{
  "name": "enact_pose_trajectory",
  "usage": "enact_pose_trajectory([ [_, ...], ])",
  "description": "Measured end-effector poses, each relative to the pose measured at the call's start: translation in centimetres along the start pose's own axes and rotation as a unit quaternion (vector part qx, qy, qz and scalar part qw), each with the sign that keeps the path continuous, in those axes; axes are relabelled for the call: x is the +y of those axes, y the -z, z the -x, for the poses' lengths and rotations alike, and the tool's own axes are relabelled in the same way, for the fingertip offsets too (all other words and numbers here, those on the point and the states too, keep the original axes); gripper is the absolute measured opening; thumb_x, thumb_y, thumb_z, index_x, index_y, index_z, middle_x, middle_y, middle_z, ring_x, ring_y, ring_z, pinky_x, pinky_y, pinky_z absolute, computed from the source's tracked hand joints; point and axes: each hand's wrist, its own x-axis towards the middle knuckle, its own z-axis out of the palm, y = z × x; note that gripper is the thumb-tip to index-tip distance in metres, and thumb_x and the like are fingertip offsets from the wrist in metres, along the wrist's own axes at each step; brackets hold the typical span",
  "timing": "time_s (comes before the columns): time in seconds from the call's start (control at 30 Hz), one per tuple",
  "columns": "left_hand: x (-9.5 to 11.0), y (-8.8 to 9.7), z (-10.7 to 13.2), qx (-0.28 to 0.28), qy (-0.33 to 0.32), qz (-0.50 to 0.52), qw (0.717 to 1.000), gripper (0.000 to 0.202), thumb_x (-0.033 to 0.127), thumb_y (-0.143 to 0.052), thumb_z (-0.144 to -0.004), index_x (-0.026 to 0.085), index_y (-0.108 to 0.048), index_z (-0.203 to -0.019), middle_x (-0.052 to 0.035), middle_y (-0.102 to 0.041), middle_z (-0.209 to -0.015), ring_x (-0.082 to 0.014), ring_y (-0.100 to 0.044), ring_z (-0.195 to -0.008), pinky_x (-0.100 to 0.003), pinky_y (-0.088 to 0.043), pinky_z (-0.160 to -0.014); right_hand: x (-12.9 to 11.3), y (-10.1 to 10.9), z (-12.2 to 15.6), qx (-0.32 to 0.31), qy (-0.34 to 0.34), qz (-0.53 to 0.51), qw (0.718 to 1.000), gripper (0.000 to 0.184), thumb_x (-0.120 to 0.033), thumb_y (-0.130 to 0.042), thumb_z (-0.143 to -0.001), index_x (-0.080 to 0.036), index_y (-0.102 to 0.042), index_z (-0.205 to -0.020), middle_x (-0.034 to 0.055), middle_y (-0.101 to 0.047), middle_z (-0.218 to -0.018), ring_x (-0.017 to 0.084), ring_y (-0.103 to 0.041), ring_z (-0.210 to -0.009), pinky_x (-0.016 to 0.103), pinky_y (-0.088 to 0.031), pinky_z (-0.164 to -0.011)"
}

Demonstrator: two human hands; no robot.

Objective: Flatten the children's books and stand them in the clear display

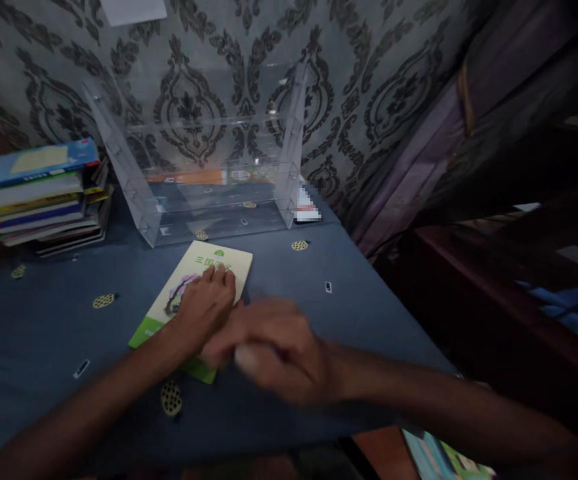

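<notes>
A thin book with a pale yellow and green cover (229,261) lies flat on the blue patterned tablecloth (59,333). My left hand (203,308) rests palm down on the cover, fingers stretched over it. My right hand (273,347) hovers at the book's right edge, smeared by motion, so its fingers are unclear. Behind the book stands a clear acrylic shelf rack (209,153) against the wall.
A stack of several books (39,193) sits at the table's back left. Patterned wallpaper is behind the rack. A dark curtain (493,120) and dark furniture fill the right side. The table's front right edge runs diagonally past my right forearm. Another book (443,460) shows below the table edge.
</notes>
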Motion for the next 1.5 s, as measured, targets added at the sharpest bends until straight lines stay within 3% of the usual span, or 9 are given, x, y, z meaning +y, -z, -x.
enact_pose_trajectory([
  [0.1,-0.1,0.5,0.3,-0.004,-0.024,-0.006,1.000,0.029,0.023,-0.058,-0.092,0.013,-0.060,-0.119,-0.0184,-0.062,-0.130,-0.0327,-0.055,-0.126,-0.045,-0.050,-0.099,3.8,1.7,-0.3,0.111,-0.094,-0.008,0.989,0.048,-0.049,-0.037,-0.104,-0.018,-0.069,-0.086,0.0040,-0.072,-0.076,0.015,-0.070,-0.070,0.028,-0.056,-0.068],
  [0.2,0.1,0.9,0.5,0.001,-0.021,-0.023,1.000,0.036,0.026,-0.055,-0.095,0.009,-0.056,-0.126,-0.0214,-0.059,-0.136,-0.0335,-0.053,-0.131,-0.045,-0.051,-0.099,8.7,3.1,-0.3,0.204,-0.149,0.028,0.967,0.049,-0.058,-0.041,-0.100,-0.018,-0.069,-0.098,0.0051,-0.073,-0.079,0.017,-0.069,-0.069,0.032,-0.056,-0.071],
  [0.37,0.7,1.2,0.5,-0.013,0.008,-0.051,0.999,0.029,0.026,-0.051,-0.097,0.010,-0.058,-0.120,-0.0196,-0.063,-0.127,-0.0329,-0.061,-0.117,-0.043,-0.056,-0.086,12.8,3.9,-0.1,0.226,-0.203,0.034,0.952,0.040,-0.047,-0.039,-0.102,-0.018,-0.064,-0.114,0.0086,-0.077,-0.092,0.022,-0.072,-0.088,0.039,-0.055,-0.084],
  [0.53,0.6,0.9,0.5,-0.007,0.002,-0.075,0.997,0.019,0.026,-0.048,-0.098,0.014,-0.061,-0.103,-0.0143,-0.069,-0.103,-0.0306,-0.066,-0.103,-0.039,-0.056,-0.079,12.0,4.1,0.0,0.203,-0.212,0.081,0.953,0.031,-0.034,-0.039,-0.103,-0.021,-0.061,-0.120,0.0074,-0.077,-0.104,0.023,-0.068,-0.106,0.041,-0.048,-0.098],
  [0.8,0.7,2.1,0.6,-0.031,-0.011,-0.065,0.997,0.020,0.019,-0.042,-0.099,0.016,-0.060,-0.091,-0.0102,-0.069,-0.086,-0.0258,-0.069,-0.084,-0.035,-0.051,-0.072,11.6,4.4,0.3,0.190,-0.215,0.085,0.954,0.027,-0.031,-0.039,-0.105,-0.025,-0.059,-0.122,0.0073,-0.076,-0.110,0.024,-0.067,-0.111,0.043,-0.048,-0.101],
  [1.03,-0.5,2.3,0.7,-0.036,-0.047,-0.032,0.998,0.024,0.018,-0.038,-0.101,0.018,-0.058,-0.089,-0.0075,-0.068,-0.085,-0.0248,-0.068,-0.079,-0.035,-0.046,-0.069,11.7,4.3,0.3,0.197,-0.204,0.070,0.956,0.027,-0.030,-0.040,-0.105,-0.024,-0.059,-0.122,0.0077,-0.076,-0.110,0.023,-0.068,-0.110,0.043,-0.049,-0.099],
  [1.23,-2.4,3.2,1.8,-0.126,-0.105,-0.031,0.986,0.018,0.014,-0.043,-0.098,0.018,-0.057,-0.089,-0.0063,-0.066,-0.089,-0.0237,-0.066,-0.082,-0.035,-0.047,-0.071,11.2,4.0,0.5,0.166,-0.217,0.033,0.961,0.033,-0.034,-0.038,-0.105,-0.020,-0.057,-0.128,0.0087,-0.074,-0.103,0.017,-0.072,-0.080,0.035,-0.055,-0.082],
  [1.37,-1.2,2.8,1.9,-0.088,-0.064,-0.070,0.992,0.014,0.018,-0.047,-0.098,0.016,-0.061,-0.098,-0.0110,-0.065,-0.101,-0.0272,-0.065,-0.095,-0.036,-0.050,-0.072,10.6,3.7,0.6,0.145,-0.209,0.044,0.966,0.035,-0.034,-0.037,-0.105,-0.018,-0.057,-0.128,0.0071,-0.073,-0.094,0.016,-0.071,-0.074,0.035,-0.054,-0.079],
  [1.5,0.6,1.5,0.7,-0.031,-0.008,-0.094,0.995,0.024,0.028,-0.045,-0.101,0.013,-0.062,-0.109,-0.0171,-0.064,-0.112,-0.0325,-0.061,-0.108,-0.038,-0.054,-0.071,10.5,3.6,0.6,0.151,-0.204,0.061,0.965,0.035,-0.035,-0.037,-0.104,-0.018,-0.058,-0.127,0.0066,-0.074,-0.093,0.018,-0.071,-0.085,0.036,-0.054,-0.082],
])
